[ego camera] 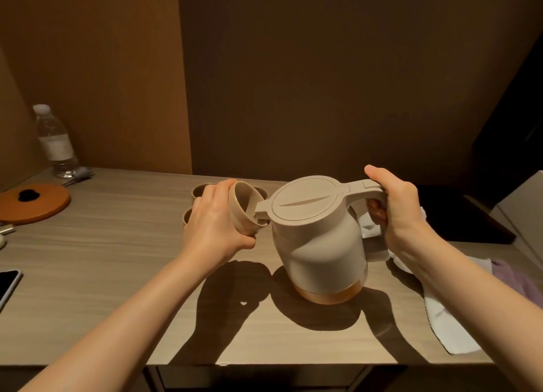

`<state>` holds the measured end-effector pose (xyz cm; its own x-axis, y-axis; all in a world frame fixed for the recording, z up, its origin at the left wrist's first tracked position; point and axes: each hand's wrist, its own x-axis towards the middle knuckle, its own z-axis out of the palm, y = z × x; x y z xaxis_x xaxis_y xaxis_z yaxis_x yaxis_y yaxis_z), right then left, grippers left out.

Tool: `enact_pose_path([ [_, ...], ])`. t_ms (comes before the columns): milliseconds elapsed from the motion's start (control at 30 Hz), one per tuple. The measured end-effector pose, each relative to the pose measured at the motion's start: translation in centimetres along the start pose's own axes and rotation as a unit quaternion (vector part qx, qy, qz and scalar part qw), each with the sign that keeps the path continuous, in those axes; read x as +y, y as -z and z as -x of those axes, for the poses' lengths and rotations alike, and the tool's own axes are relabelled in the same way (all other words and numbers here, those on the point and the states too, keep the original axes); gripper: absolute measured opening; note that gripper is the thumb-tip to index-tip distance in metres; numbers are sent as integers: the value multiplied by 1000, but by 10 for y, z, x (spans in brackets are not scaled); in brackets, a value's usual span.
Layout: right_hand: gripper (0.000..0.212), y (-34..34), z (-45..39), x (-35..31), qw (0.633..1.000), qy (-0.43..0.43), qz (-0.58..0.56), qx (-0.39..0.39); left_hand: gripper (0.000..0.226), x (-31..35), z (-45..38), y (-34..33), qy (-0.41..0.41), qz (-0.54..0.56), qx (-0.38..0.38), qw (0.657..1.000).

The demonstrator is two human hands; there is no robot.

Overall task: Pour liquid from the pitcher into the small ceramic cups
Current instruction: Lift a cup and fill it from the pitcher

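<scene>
Holding the cup (244,208) tipped in the left hand (211,227), rim right at the pitcher (318,236) spout, grip closed around its base; right hand (401,212) wrapped tight on the handle, pitcher lifted and leaning over the counter (117,274). Best to tilt slow, keep spout inside the rim, level the cup as it fills. Can't tell if anything's flowing yet. More cups (202,190) waiting behind, so don't overfill.

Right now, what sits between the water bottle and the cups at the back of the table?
In the head view, only bare table lies between the water bottle and the back cups; the orange round lid sits nearer, off that line.
</scene>
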<state>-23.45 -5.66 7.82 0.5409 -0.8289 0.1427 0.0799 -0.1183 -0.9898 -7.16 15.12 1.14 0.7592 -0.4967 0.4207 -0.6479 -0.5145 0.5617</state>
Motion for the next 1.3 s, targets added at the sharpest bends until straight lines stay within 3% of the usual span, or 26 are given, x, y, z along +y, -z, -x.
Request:
enact_pose_path([
  [1300, 39, -9, -4, -1, 998, 4, 56, 0, 102, -22, 14, -33, 64, 144, 9, 987],
])
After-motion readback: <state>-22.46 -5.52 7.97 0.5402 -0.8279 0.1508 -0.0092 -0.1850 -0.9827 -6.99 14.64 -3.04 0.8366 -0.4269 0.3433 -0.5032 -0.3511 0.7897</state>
